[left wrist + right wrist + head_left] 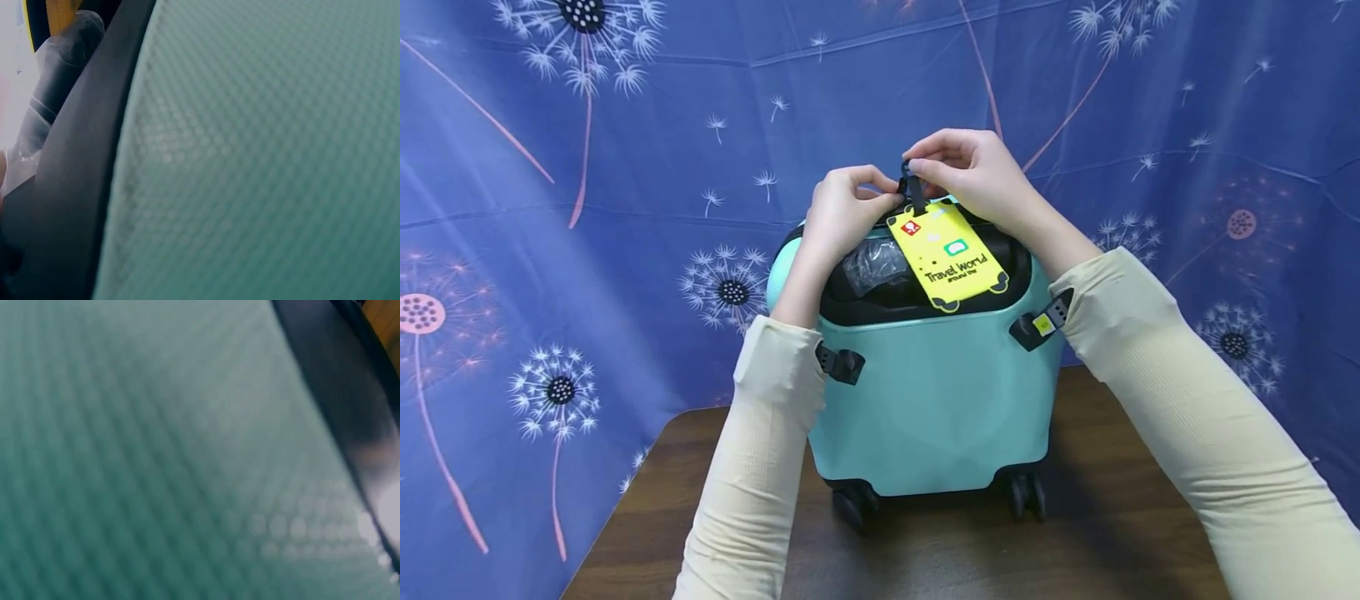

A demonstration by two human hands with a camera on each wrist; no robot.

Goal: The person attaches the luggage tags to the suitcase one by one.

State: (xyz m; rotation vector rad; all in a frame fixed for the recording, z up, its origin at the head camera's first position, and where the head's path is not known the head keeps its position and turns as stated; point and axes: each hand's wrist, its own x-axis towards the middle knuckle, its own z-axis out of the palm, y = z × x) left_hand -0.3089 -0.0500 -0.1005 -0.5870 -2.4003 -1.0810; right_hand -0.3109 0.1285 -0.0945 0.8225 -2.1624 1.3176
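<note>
A mint-green suitcase (932, 400) stands upright on its wheels. Over its black top panel hangs a yellow luggage tag (957, 254) printed "Travel World". My left hand (842, 208) pinches the tag's black strap (916, 193) from the left, close to its lower loop. From the right, my right hand (981, 175) holds the strap's upper end between thumb and fingers. Dimpled green shell (262, 150) fills most of the left wrist view, with a plastic-wrapped handle (59, 81) at its left. Blurred shell (156, 450) also covers most of the right wrist view; fingertips are hidden there.
The suitcase rests on a dark wooden table (940, 558). Behind it hangs a blue curtain (715, 108) with dandelion prints. Black wrist-camera straps (840, 363) sit at both cuffs, close to the suitcase front.
</note>
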